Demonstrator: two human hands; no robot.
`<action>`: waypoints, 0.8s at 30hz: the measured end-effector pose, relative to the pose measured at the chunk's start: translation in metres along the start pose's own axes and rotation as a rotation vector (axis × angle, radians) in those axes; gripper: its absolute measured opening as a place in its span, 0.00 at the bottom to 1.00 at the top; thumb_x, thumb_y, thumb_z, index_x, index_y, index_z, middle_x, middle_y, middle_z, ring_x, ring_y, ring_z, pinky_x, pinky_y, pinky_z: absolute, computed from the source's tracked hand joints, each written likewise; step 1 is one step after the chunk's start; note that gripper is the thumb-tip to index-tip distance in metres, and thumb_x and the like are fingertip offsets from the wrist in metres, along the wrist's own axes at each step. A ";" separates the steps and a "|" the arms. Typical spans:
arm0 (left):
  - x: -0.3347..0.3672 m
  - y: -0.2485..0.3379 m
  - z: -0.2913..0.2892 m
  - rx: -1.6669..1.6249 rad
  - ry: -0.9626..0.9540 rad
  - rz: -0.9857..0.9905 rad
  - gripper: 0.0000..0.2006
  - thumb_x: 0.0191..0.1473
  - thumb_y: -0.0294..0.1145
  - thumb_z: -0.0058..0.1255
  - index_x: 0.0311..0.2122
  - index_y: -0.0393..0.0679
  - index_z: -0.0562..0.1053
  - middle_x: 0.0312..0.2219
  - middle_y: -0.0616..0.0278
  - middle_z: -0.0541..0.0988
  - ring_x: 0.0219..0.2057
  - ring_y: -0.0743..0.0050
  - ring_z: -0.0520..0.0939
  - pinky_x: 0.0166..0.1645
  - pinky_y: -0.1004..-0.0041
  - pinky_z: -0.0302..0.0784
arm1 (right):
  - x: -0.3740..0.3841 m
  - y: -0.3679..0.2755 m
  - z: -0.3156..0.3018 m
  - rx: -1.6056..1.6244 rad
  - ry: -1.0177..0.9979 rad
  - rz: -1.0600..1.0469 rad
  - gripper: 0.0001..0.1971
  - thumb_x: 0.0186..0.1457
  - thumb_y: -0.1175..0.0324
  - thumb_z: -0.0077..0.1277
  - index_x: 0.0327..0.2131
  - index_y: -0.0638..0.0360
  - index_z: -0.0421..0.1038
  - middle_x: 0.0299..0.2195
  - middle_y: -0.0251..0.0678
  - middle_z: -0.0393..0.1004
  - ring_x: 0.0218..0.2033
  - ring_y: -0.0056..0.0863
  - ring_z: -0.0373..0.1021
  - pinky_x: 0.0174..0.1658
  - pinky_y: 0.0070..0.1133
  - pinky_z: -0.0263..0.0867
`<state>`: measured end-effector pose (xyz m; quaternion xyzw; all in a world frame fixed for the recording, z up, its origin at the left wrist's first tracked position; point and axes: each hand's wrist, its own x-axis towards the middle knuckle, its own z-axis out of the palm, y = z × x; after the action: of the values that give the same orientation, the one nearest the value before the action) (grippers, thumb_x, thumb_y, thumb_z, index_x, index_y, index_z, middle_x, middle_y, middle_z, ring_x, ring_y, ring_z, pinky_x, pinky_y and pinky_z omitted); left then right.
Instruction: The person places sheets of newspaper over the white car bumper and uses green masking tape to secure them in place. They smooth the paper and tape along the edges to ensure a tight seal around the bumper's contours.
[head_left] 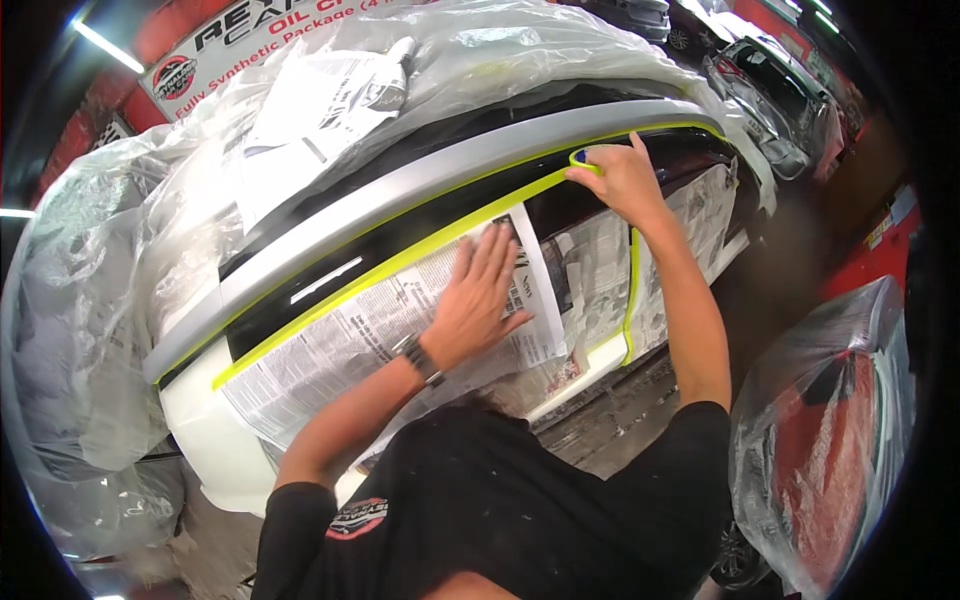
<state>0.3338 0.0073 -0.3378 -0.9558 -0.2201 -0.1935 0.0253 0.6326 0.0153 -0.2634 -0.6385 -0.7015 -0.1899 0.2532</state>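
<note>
My left hand (pixel 475 300) lies flat with fingers stretched on a sheet of newspaper (pixel 350 340) against the side of the car. My right hand (pixel 628 183), higher up and farther right, grips a roll of yellow-green masking tape (pixel 577 158). From the roll, a taut strip of tape (pixel 430 243) runs down to the left along the newspaper's upper edge, across the dark window glass (pixel 335 275). Above it curves the silver roof rail (pixel 400 203), with a thin tape line along its lower edge.
More newspaper (pixel 690 225) covers the panels at right, with a vertical tape strip (pixel 632 300). Clear plastic sheeting (pixel 500 60) drapes the roof, with loose newspaper (pixel 320 105) on top. A plastic-wrapped red panel (pixel 825 450) stands at lower right. Another car (pixel 770 100) is parked behind.
</note>
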 end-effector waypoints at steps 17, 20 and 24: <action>0.038 0.011 0.020 -0.145 0.085 0.089 0.50 0.50 0.58 0.61 0.65 0.25 0.58 0.68 0.33 0.52 0.71 0.36 0.50 0.73 0.46 0.44 | 0.016 -0.031 0.022 -0.326 -0.082 -0.003 0.14 0.51 0.55 0.63 0.27 0.57 0.79 0.24 0.44 0.79 0.33 0.42 0.78 0.63 0.50 0.56; 0.040 0.008 0.017 -0.159 0.085 0.103 0.50 0.53 0.62 0.56 0.65 0.25 0.57 0.67 0.31 0.54 0.71 0.35 0.51 0.73 0.48 0.44 | 0.018 -0.030 0.020 -0.346 -0.111 -0.005 0.14 0.50 0.56 0.64 0.27 0.58 0.79 0.24 0.45 0.79 0.33 0.43 0.78 0.63 0.50 0.56; 0.041 0.004 0.014 -0.223 0.099 0.099 0.51 0.49 0.60 0.62 0.65 0.27 0.58 0.65 0.32 0.56 0.69 0.34 0.53 0.72 0.44 0.47 | 0.024 -0.029 0.012 -0.282 -0.112 0.031 0.14 0.50 0.57 0.64 0.26 0.58 0.80 0.24 0.44 0.79 0.33 0.42 0.79 0.63 0.51 0.55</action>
<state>0.3747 0.0230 -0.3349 -0.9517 -0.1481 -0.2621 -0.0606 0.6006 0.0383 -0.2570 -0.6880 -0.6710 -0.2467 0.1247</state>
